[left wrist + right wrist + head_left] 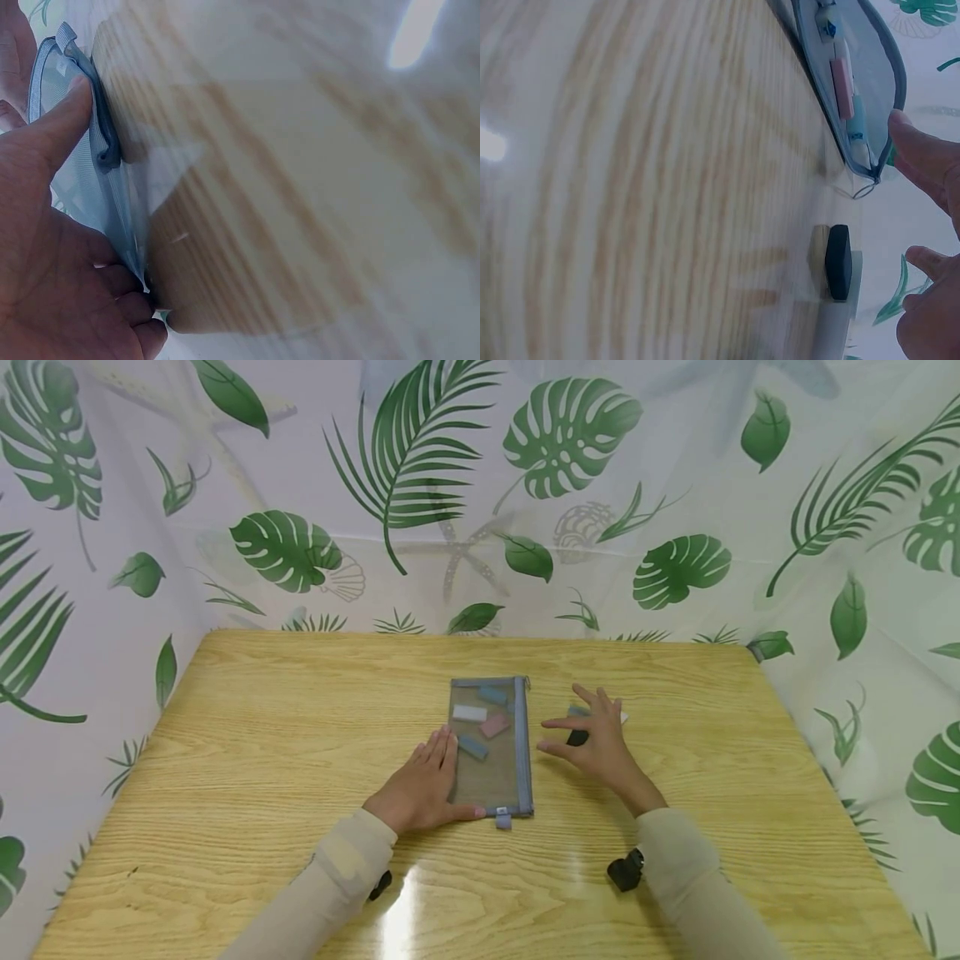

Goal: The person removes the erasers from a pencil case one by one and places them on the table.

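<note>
A grey mesh zip pouch [487, 785] lies flat on the wooden table. Inside it show a white block [469, 713], a pink block [495, 724] and two blue ones, small and eraser-like. My left hand [422, 787] rests along the pouch's left edge with fingers extended, the thumb over its bottom edge. To the right of the pouch, my right hand [603, 747] hovers with fingers spread and nothing between them. Under and beside it are a black block [838, 262], a blue block [578, 711] and the tip of a white piece [624, 717], partly hidden by the hand.
The wooden table [300, 710] meets a leaf-print cloth [450, 585] at its back and sides. A zip pull [864, 191] sticks out from the pouch's far corner, and a small fabric tab [503, 820] from its near edge.
</note>
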Available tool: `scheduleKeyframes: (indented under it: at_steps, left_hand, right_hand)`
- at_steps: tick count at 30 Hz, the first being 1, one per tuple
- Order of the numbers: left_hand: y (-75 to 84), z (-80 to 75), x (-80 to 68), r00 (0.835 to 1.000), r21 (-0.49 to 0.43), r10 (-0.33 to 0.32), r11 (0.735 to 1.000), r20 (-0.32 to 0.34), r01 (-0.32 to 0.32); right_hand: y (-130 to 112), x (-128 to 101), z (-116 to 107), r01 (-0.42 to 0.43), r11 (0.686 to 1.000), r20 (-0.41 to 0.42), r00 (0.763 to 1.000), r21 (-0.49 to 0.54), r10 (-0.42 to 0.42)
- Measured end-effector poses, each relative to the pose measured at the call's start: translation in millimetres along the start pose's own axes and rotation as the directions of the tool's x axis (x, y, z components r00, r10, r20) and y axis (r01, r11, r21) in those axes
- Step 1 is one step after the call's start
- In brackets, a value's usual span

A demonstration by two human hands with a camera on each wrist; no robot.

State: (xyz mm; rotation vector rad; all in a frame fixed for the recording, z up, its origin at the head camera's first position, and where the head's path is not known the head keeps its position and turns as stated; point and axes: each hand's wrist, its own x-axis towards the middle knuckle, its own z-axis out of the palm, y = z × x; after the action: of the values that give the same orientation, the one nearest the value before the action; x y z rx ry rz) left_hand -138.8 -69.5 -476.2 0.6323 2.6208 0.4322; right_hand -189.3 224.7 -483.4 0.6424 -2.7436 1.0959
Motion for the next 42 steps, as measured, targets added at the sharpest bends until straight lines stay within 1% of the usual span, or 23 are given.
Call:
scheduleKeyframes:
  at_steps: [7, 13, 20, 26, 33, 42]
  left_hand:
    - [-0.3, -0.2, 0.2, 1.0, 0.009, -0.003, 1.0, -0.004, 0.004]
    - [-0.5, -0.2, 0.6, 1.0, 0.013, -0.005, 1.0, -0.006, 0.005]
    - [-0.6, -0.1, 0.1, 1.0, -0.001, -0.004, 1.0, -0.007, 0.004]
    - [-0.1, -0.8, -0.2, 1.0, 0.004, -0.004, 1.0, -0.003, 0.004]
    - [-0.4, -0.6, 0.4, 1.0, 0.008, -0.002, 1.0, -0.004, 0.003]
    - [-1.1, 0.6, 0.0, 1.0, 0.012, 0.001, 1.0, -0.008, 0.0]
  right_hand:
    - [-5, 3, 10, 0.01, 1.0, 0.011, 1.0, 0.019, -0.01]
    - [-10, 6, 19, 0.002, 0.999, 0.01, 1.0, 0.035, -0.002]
    - [-13, 9, 26, 0.0, 1.0, 0.004, 1.0, -0.004, 0.0]
    - [-12, 10, 30, -0.002, 1.0, 0.01, 1.0, -0.008, 0.002]
    - [-14, 9, 37, -0.035, 0.998, 0.039, 0.999, 0.049, 0.033]
    - [-14, 8, 46, -0.02, 0.997, 0.033, 0.999, 0.079, 0.017]
